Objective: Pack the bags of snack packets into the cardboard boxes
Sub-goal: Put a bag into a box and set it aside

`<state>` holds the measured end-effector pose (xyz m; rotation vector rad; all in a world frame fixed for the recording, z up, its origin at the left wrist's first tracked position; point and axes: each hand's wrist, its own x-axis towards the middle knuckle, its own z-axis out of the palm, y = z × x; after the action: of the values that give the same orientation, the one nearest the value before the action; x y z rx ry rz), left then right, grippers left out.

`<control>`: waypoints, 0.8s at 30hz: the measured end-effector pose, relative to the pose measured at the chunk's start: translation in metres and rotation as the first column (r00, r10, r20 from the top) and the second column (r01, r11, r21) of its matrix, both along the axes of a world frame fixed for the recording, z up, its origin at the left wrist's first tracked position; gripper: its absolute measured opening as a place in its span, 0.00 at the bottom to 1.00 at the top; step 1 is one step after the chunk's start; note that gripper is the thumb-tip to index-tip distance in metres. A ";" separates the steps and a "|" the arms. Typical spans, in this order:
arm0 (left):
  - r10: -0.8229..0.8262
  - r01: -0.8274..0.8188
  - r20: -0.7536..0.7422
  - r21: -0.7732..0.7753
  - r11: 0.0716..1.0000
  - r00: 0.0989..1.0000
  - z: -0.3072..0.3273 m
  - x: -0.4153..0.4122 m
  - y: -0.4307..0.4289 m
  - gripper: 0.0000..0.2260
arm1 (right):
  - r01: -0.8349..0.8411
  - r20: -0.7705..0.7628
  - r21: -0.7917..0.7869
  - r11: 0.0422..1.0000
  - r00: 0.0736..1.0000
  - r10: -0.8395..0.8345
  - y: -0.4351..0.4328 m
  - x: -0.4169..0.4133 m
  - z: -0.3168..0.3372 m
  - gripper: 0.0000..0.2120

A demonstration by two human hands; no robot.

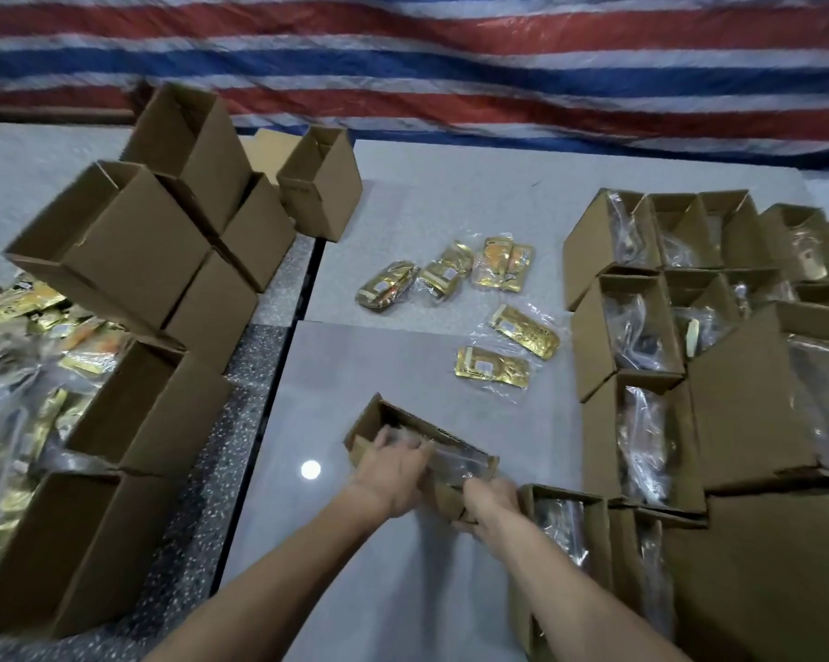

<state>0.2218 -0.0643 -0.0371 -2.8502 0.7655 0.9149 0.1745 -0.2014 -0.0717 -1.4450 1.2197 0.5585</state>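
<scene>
Five bagged gold packets lie beyond the open box; left hand and right hand grip it, filled boxes alongside.

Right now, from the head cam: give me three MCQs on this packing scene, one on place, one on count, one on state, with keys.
1. Where do the boxes already filled with bags stand?
A. on the right
B. on the left
C. against the tarp

2. How many loose bags of gold packets lie on the grey tile beyond the hands?
A. two
B. five
C. nine

3. What are both hands doing?
A. resting flat on the floor
B. working a clear bag into the middle box
C. folding an empty box flat

Key: 1 A, the filled boxes show plastic inside; 2 B, five loose bags; 3 B, left hand and right hand are on the clear bag in the middle box.
</scene>
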 end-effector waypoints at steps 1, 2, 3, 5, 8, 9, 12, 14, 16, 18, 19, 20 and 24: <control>0.009 -0.009 0.060 0.003 1.000 0.998 -0.001 -0.001 -0.001 0.26 | 0.036 0.000 0.023 0.999 0.999 -0.036 0.001 0.002 -0.002 0.06; 0.046 -0.045 0.102 -0.007 0.999 0.994 -0.002 -0.003 -0.001 0.24 | 0.069 -0.003 0.034 0.997 0.998 -0.069 0.001 0.004 -0.004 0.06; 0.123 -0.118 0.128 -0.041 0.992 0.984 -0.003 -0.007 -0.001 0.21 | 0.103 -0.006 0.040 0.994 0.995 -0.103 0.001 0.006 -0.006 0.06; 0.354 -0.326 0.158 -0.177 0.929 0.922 -0.004 -0.017 -0.003 0.17 | 0.165 -0.013 0.031 0.986 0.986 -0.164 0.003 0.008 -0.011 0.09; 0.737 -0.618 0.153 -0.449 0.645 0.658 -0.005 -0.033 -0.004 0.27 | 0.211 -0.015 0.034 0.977 0.977 -0.211 0.012 0.006 -0.011 0.08; 0.845 -0.716 0.058 -0.501 0.485 0.532 -0.003 -0.033 -0.004 0.31 | 0.228 -0.010 0.042 0.973 0.974 -0.228 0.014 0.005 -0.011 0.08; 0.904 -0.941 -0.404 -0.339 -0.007 0.139 0.000 -0.021 -0.013 0.36 | 0.298 -0.006 0.081 0.951 0.954 -0.298 0.018 0.007 -0.012 0.09; 0.825 -0.984 -0.563 -0.168 -0.053 0.052 0.004 -0.013 -0.026 0.28 | 0.336 -0.024 0.085 0.938 0.942 -0.335 0.019 0.008 -0.013 0.11; 0.798 -0.982 -0.592 -0.191 -0.006 0.110 0.000 -0.007 -0.035 0.16 | 0.372 -0.032 0.095 0.923 0.928 -0.371 0.018 0.006 -0.010 0.13; 0.778 -0.959 -0.590 -0.278 0.053 0.214 -0.002 0.006 -0.043 0.09 | 0.428 -0.013 0.148 0.891 0.902 -0.431 0.014 0.008 -0.005 0.14; 0.767 -0.946 -0.580 -0.306 0.105 0.273 -0.001 0.013 -0.048 0.09 | 0.458 -0.003 0.182 0.870 0.885 -0.465 0.011 0.008 -0.001 0.15; 0.756 -0.933 -0.566 -0.321 0.165 0.329 0.001 0.019 -0.052 0.09 | 0.478 -0.001 0.211 0.853 0.872 -0.489 0.007 0.008 0.003 0.15; 0.699 -0.863 -0.509 -0.335 0.377 0.503 0.008 0.033 -0.067 0.13 | 0.480 -0.029 0.353 0.804 0.864 -0.503 -0.001 0.001 0.017 0.23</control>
<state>0.2550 -0.1310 -0.0288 -3.7051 -0.6593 1.3909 0.1759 -0.2027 -0.0547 -0.7911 1.3040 0.3382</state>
